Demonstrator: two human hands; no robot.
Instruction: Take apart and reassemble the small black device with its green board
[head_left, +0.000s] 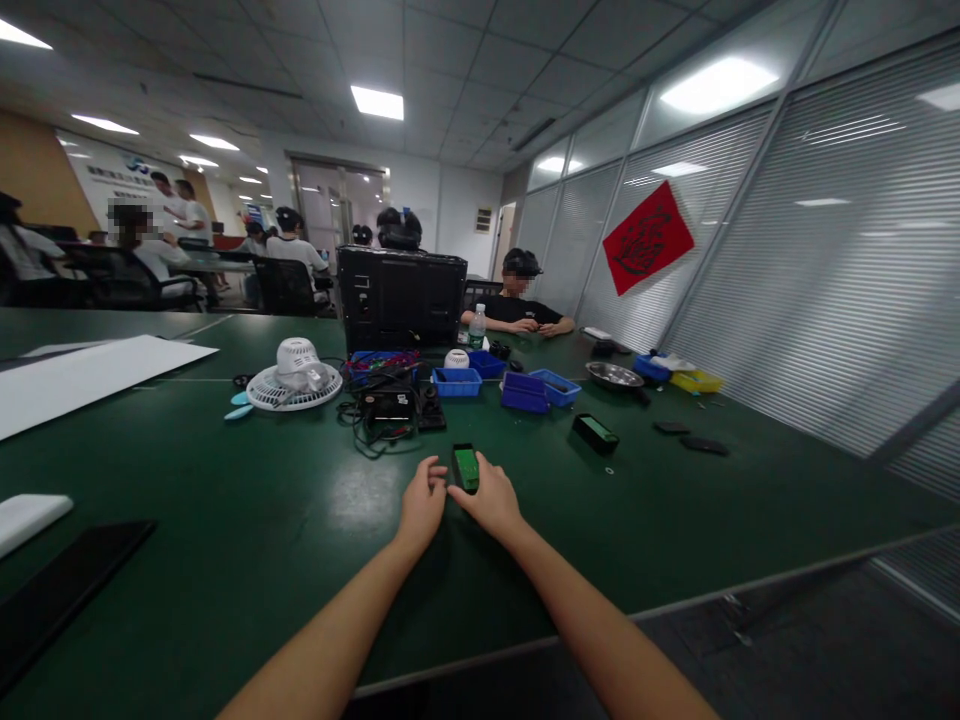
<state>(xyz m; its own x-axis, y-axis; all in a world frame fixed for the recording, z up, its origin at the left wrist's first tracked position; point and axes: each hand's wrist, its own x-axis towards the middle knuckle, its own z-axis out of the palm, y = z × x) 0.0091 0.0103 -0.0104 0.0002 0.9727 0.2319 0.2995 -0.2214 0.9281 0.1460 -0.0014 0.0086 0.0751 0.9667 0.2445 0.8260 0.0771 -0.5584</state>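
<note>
A small black case with a green circuit board (466, 468) in it lies on the green table in front of me. My right hand (491, 498) is closed around its near right side, the thumb across the near end and the fingers along the right edge. Just left of the case is my left hand (424, 500), its fingers slightly bent and apart, holding nothing. A second black case with a green board (596, 432) rests farther right, beside a small white ring (609, 471).
Beyond my hands lie a black power unit with tangled cables (388, 405), a white fan (294, 385), blue trays (456, 383) and a metal bowl (614, 376). A large black monitor (401, 300) stands behind them. Across the table sits a person (517, 300). Flat black pieces (703, 446) lie right.
</note>
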